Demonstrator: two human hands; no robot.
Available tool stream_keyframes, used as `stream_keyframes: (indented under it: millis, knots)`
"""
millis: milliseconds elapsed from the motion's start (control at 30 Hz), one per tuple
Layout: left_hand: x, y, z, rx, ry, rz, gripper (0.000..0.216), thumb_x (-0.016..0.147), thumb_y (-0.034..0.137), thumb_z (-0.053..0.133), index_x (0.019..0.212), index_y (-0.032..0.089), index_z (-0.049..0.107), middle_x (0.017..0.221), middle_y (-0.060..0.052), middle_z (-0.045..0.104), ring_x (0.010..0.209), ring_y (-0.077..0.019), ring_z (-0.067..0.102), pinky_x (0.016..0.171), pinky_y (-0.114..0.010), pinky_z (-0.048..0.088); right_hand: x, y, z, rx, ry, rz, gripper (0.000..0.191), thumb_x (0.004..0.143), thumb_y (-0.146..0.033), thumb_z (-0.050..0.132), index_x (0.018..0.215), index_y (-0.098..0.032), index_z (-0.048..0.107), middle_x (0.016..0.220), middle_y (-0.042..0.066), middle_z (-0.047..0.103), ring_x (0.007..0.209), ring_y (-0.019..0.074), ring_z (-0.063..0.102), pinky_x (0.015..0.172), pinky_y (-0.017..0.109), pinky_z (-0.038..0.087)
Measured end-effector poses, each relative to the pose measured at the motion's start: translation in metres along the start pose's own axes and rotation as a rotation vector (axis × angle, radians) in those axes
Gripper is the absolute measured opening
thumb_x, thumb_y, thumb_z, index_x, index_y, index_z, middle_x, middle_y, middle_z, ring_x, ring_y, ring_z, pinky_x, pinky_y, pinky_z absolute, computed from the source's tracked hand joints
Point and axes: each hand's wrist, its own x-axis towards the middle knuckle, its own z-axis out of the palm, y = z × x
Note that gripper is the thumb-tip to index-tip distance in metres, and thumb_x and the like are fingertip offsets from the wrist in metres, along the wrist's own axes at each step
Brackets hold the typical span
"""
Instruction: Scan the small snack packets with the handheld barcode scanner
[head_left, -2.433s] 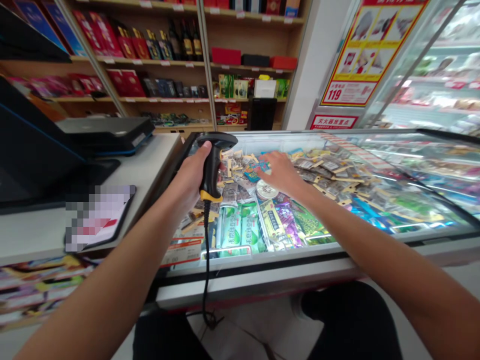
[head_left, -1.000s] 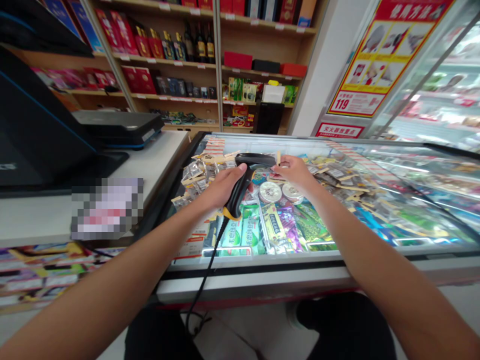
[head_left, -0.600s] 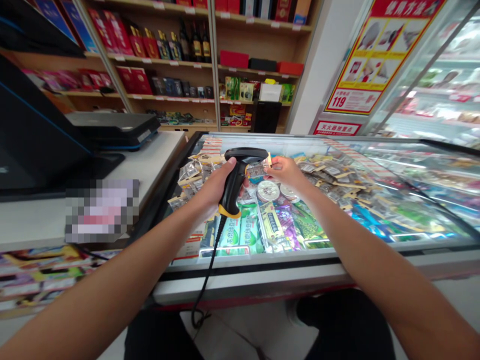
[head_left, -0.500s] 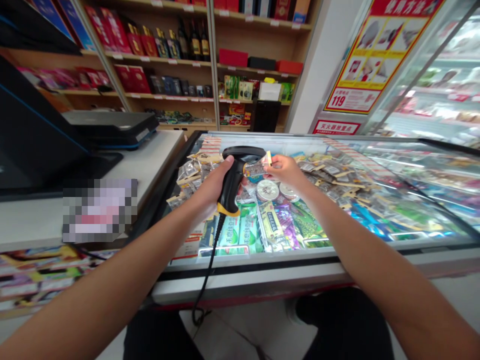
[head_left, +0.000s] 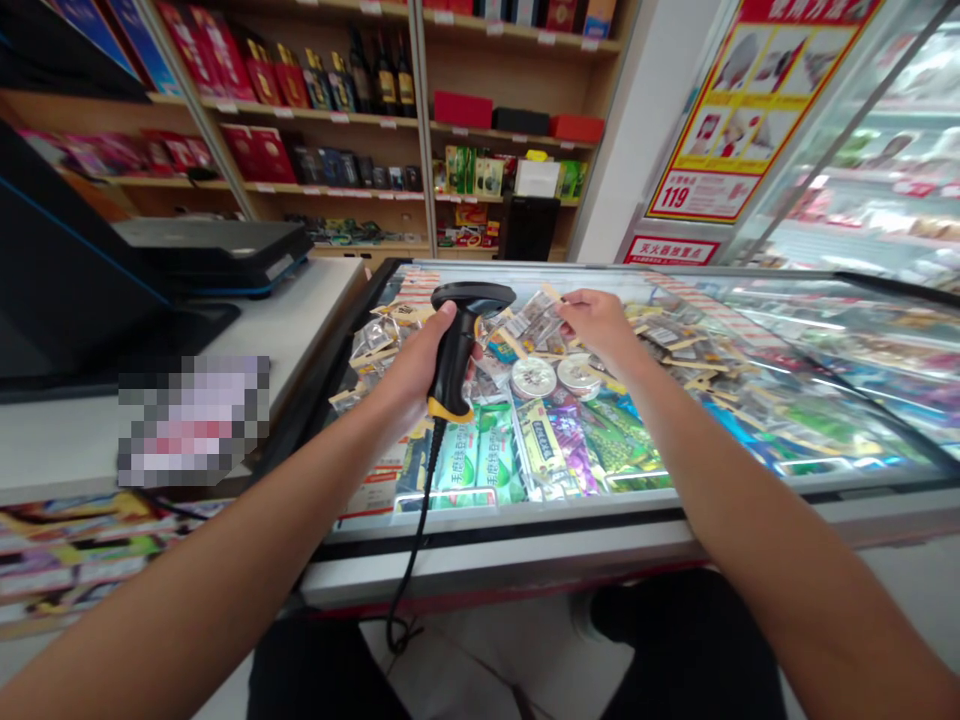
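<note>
My left hand (head_left: 421, 358) is wrapped round the grip of a black and yellow barcode scanner (head_left: 452, 365), its head tilted to the right and its cord hanging down in front. Just to the right, my right hand (head_left: 598, 322) pinches the top edge of a small clear packet (head_left: 538, 318) with a tan header. The packet's contents are too small to make out. Both hands are above the glass top of a chest freezer (head_left: 480, 557). More small packets (head_left: 375, 345) with tan edges lie on the glass at the left, and others (head_left: 667, 335) at the right.
Two round silver lids (head_left: 533, 377) show below the packet, with green wrapped packs (head_left: 480, 455) nearer me. On the left counter (head_left: 322, 300) stand a weighing scale (head_left: 217, 250) and a black monitor (head_left: 67, 270). Shelves (head_left: 315, 115) with bottles and boxes line the back.
The packet and my right hand have moved a little to the right, away from the scanner head. My left hand has shifted the scanner slightly left. Both holds remain.
</note>
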Motion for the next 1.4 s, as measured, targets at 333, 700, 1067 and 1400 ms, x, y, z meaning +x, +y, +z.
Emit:
stream_keyframes:
  millis: [333,700,1067,1400]
  knots:
    - [0.000,0.002,0.002,-0.013,0.072,-0.054,0.044,0.095,0.054,0.047,0.083,0.014,0.061,0.065,-0.004,0.063,0.046,-0.0109,0.056,0.043,-0.021,0.041,0.012,0.016,-0.055,-0.703,0.320,-0.125,0.041,0.087,-0.027,0.065,0.125,-0.011,0.068,0.129,0.025,0.061,0.127,0.0400,0.050,0.104,0.055,0.039]
    - [0.000,0.003,0.001,-0.017,0.060,-0.063,0.044,0.090,0.059,0.054,0.085,0.016,0.060,0.065,-0.003,0.063,0.046,-0.0104,0.054,0.040,-0.021,0.040,-0.021,0.019,0.025,-0.993,-0.377,-0.271,0.059,0.100,-0.058,0.036,0.143,-0.024,0.057,0.147,0.016,0.054,0.136,0.0367,0.047,0.111,0.054,0.033]
    - [0.002,0.012,-0.004,-0.046,0.100,-0.019,0.043,0.091,0.059,0.054,0.084,0.017,0.060,0.062,-0.002,0.062,0.046,-0.0102,0.054,0.045,-0.021,0.042,0.001,0.039,-0.013,-0.849,-0.241,0.006,0.028,0.081,-0.047,0.072,0.093,-0.021,0.076,0.096,0.016,0.073,0.103,0.0345,0.067,0.089,0.043,0.048]
    - [0.004,0.016,-0.006,-0.061,0.147,-0.031,0.041,0.096,0.053,0.048,0.082,0.017,0.060,0.059,-0.001,0.062,0.043,-0.0092,0.053,0.042,-0.019,0.040,0.005,0.004,0.066,-0.459,-0.231,-0.162,0.037,0.092,-0.045,0.053,0.075,-0.017,0.071,0.072,0.006,0.069,0.070,0.0197,0.061,0.064,0.028,0.040]
